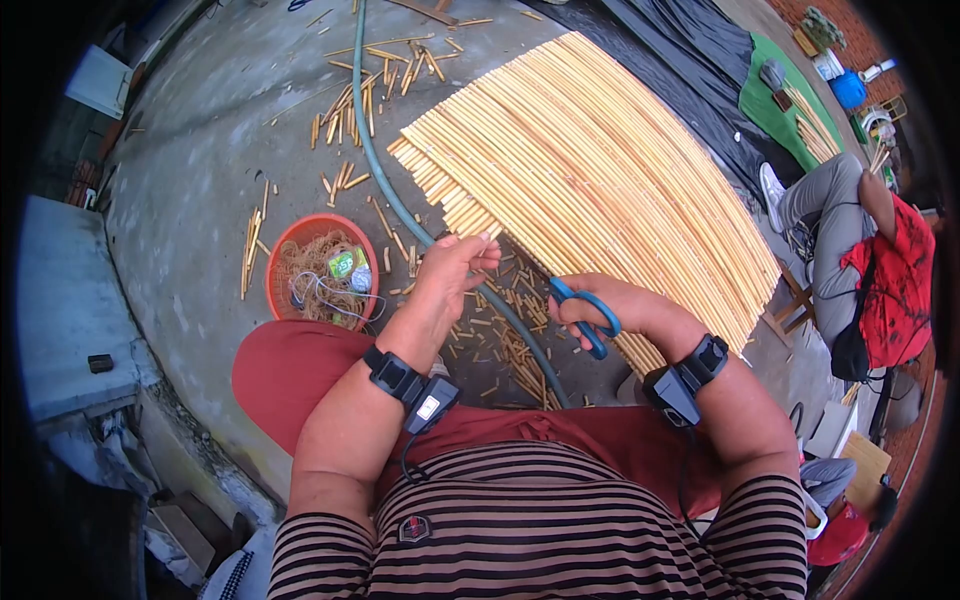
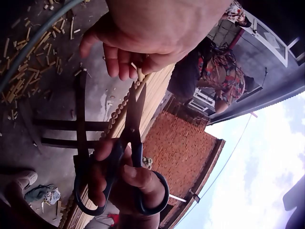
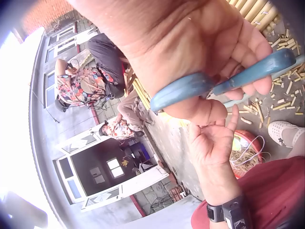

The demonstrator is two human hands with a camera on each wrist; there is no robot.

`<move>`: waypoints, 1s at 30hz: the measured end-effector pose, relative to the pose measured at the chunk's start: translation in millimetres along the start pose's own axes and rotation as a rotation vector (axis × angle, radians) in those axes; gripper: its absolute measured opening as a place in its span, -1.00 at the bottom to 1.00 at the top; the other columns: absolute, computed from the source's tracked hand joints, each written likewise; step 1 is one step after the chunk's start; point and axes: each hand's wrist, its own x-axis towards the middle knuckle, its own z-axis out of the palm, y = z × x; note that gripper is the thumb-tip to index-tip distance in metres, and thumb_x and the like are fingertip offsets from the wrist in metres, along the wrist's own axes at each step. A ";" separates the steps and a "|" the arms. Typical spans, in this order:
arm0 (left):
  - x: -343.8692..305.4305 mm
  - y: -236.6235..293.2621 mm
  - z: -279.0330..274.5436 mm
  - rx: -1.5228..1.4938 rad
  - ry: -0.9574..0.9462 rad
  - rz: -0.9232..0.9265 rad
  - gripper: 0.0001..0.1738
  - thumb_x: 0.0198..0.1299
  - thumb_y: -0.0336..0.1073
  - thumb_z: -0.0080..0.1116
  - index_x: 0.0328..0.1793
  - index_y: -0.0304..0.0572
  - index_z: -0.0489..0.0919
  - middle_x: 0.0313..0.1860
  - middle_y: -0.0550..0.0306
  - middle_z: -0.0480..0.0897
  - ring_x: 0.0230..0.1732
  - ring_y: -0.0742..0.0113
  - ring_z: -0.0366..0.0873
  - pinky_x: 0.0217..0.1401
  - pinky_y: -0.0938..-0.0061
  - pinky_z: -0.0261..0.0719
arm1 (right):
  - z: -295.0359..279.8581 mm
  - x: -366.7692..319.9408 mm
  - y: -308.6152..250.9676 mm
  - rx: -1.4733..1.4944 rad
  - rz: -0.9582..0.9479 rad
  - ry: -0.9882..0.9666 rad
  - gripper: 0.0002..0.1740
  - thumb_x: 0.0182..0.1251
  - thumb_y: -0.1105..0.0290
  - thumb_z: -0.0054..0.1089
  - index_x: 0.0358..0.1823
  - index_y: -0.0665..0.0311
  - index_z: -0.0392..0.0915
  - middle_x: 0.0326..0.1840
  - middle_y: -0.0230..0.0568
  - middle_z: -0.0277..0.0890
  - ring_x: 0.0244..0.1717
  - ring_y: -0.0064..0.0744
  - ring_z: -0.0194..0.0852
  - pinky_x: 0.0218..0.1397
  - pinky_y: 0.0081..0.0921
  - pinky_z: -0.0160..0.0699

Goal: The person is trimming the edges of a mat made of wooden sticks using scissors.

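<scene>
A mat of pale sticks [image 1: 590, 160] tied side by side lies in front of the person. At its near-left edge the left hand [image 1: 455, 268] pinches the end of a thin stick between thumb and finger; the left wrist view shows this hand [image 2: 162, 28] from close up. The right hand [image 1: 600, 305] grips blue-handled scissors [image 1: 598, 348] with thumb and fingers through the loops. In the left wrist view the scissor blades [image 2: 135, 112] stand slightly apart, their tips just below the pinched stick end. The right wrist view shows the blue handles [image 3: 183, 90] around the right hand [image 3: 190, 52].
An orange basket [image 1: 276, 290] with twine stands left of the left hand. A green hose [image 1: 385, 180] runs along the floor among scattered stick pieces [image 1: 515, 345]. Another person in red [image 1: 895, 290] sits at the right, beside black sheeting [image 1: 640, 45].
</scene>
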 end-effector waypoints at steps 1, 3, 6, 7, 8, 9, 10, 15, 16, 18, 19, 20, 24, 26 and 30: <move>-0.4 -0.1 0.1 -0.001 -0.001 0.003 -0.81 0.20 -0.15 0.18 -0.24 -0.09 0.59 -0.34 0.26 0.65 -0.29 0.49 0.57 -0.08 0.40 0.44 | 0.5 1.1 1.1 0.007 -0.014 0.001 -0.82 0.21 0.28 0.04 -0.28 0.22 0.43 -0.56 -0.40 0.42 -0.61 -0.60 0.46 -0.56 -0.70 0.35; -0.6 -0.4 1.0 -0.002 -0.004 0.005 -0.81 0.21 -0.15 0.18 -0.25 -0.09 0.58 -0.34 0.26 0.65 -0.29 0.49 0.57 -0.08 0.40 0.44 | 1.5 4.5 3.8 0.021 -0.042 0.005 -0.81 0.20 0.25 0.02 -0.29 0.22 0.43 -0.55 -0.40 0.43 -0.61 -0.60 0.47 -0.56 -0.70 0.34; -0.7 0.4 1.1 -0.001 -0.006 0.002 -0.81 0.21 -0.16 0.18 -0.26 -0.09 0.58 -0.34 0.27 0.65 -0.29 0.49 0.57 -0.08 0.41 0.45 | 2.9 8.2 2.0 0.012 -0.056 0.025 -0.80 0.20 0.25 0.03 -0.29 0.22 0.43 -0.55 -0.40 0.43 -0.61 -0.60 0.47 -0.56 -0.70 0.33; -0.7 0.3 1.0 -0.002 -0.008 0.005 -0.81 0.21 -0.16 0.18 -0.26 -0.09 0.58 -0.34 0.27 0.65 -0.30 0.49 0.57 -0.08 0.42 0.45 | 2.8 10.3 3.8 0.026 -0.064 0.025 -0.80 0.20 0.25 0.04 -0.29 0.23 0.43 -0.55 -0.39 0.44 -0.61 -0.59 0.47 -0.56 -0.70 0.34; -0.9 0.1 0.9 -0.002 -0.009 0.007 -0.82 0.21 -0.16 0.18 -0.26 -0.08 0.58 -0.35 0.27 0.65 -0.30 0.49 0.57 -0.08 0.42 0.45 | 2.9 13.4 6.5 0.039 -0.072 0.024 -0.80 0.20 0.25 0.04 -0.29 0.24 0.43 -0.55 -0.39 0.44 -0.61 -0.59 0.47 -0.56 -0.69 0.34; -1.4 0.1 1.2 -0.004 -0.009 0.007 -0.82 0.21 -0.16 0.18 -0.26 -0.08 0.58 -0.35 0.27 0.65 -0.30 0.49 0.57 -0.07 0.42 0.45 | 3.0 15.6 8.4 0.052 -0.079 0.023 -0.79 0.20 0.26 0.04 -0.28 0.24 0.43 -0.55 -0.39 0.44 -0.62 -0.59 0.47 -0.57 -0.69 0.35; -2.1 0.4 1.5 -0.006 -0.008 0.006 -0.82 0.21 -0.16 0.18 -0.27 -0.08 0.57 -0.35 0.27 0.64 -0.30 0.49 0.57 -0.07 0.42 0.45 | 3.5 16.5 9.2 0.064 -0.079 0.032 -0.80 0.20 0.28 0.05 -0.28 0.25 0.43 -0.56 -0.38 0.44 -0.63 -0.58 0.46 -0.57 -0.68 0.36; -1.7 0.0 -0.3 -0.002 -0.022 0.005 -0.82 0.21 -0.16 0.19 -0.27 -0.08 0.58 -0.35 0.27 0.64 -0.30 0.50 0.57 -0.07 0.42 0.46 | 7.2 17.6 10.7 0.062 -0.102 0.087 -0.86 0.20 0.37 0.09 -0.31 0.29 0.46 -0.63 -0.37 0.40 -0.69 -0.58 0.42 -0.63 -0.65 0.38; -1.1 -0.5 -0.8 -0.001 -0.027 0.005 -0.82 0.21 -0.16 0.19 -0.27 -0.08 0.58 -0.35 0.28 0.64 -0.30 0.50 0.57 -0.07 0.42 0.46 | 7.0 17.1 10.3 0.045 -0.105 0.097 -0.87 0.20 0.38 0.09 -0.33 0.30 0.46 -0.65 -0.38 0.39 -0.70 -0.58 0.41 -0.64 -0.65 0.37; -0.6 -0.2 -1.3 -0.002 -0.037 0.001 -0.82 0.21 -0.16 0.19 -0.26 -0.08 0.58 -0.35 0.28 0.64 -0.31 0.50 0.57 -0.07 0.41 0.46 | 5.8 15.4 8.2 0.011 -0.110 0.116 -0.89 0.20 0.40 0.10 -0.36 0.30 0.47 -0.67 -0.39 0.38 -0.73 -0.59 0.39 -0.67 -0.65 0.35; -0.8 0.1 -1.4 -0.002 -0.042 -0.002 -0.81 0.21 -0.16 0.19 -0.26 -0.08 0.58 -0.35 0.28 0.64 -0.31 0.50 0.57 -0.07 0.41 0.46 | 5.7 14.8 7.8 0.009 -0.111 0.124 -0.89 0.19 0.40 0.10 -0.36 0.30 0.47 -0.68 -0.39 0.37 -0.73 -0.59 0.38 -0.67 -0.65 0.34; -1.2 0.6 -1.2 -0.003 -0.047 -0.006 -0.81 0.21 -0.15 0.19 -0.26 -0.09 0.58 -0.35 0.27 0.64 -0.31 0.49 0.57 -0.07 0.41 0.46 | 5.6 13.9 7.6 0.006 -0.111 0.131 -0.89 0.19 0.40 0.10 -0.37 0.30 0.47 -0.68 -0.39 0.37 -0.74 -0.60 0.37 -0.68 -0.65 0.34; -3.8 4.0 1.8 -0.042 -0.021 -0.038 -0.82 0.20 -0.16 0.19 -0.25 -0.08 0.59 -0.36 0.28 0.65 -0.33 0.49 0.57 -0.09 0.39 0.45 | 3.8 10.2 2.4 -0.044 -0.107 0.164 -0.90 0.16 0.42 0.10 -0.38 0.31 0.47 -0.68 -0.40 0.36 -0.74 -0.62 0.35 -0.69 -0.66 0.33; -3.4 3.1 3.7 -0.079 0.004 -0.033 -0.83 0.20 -0.17 0.19 -0.24 -0.07 0.59 -0.37 0.29 0.65 -0.34 0.49 0.57 -0.10 0.39 0.45 | 5.0 8.8 1.7 -0.056 -0.094 0.186 -0.90 0.15 0.42 0.10 -0.38 0.31 0.47 -0.67 -0.40 0.36 -0.74 -0.62 0.34 -0.69 -0.66 0.32; 3.1 -3.2 2.5 -0.039 0.009 0.010 -0.83 0.19 -0.17 0.21 -0.23 -0.06 0.61 -0.40 0.32 0.64 -0.36 0.52 0.57 -0.10 0.40 0.45 | 5.4 5.0 19.3 -0.032 -0.078 0.140 -0.90 0.16 0.41 0.11 -0.37 0.30 0.46 -0.65 -0.38 0.37 -0.73 -0.62 0.35 -0.68 -0.65 0.33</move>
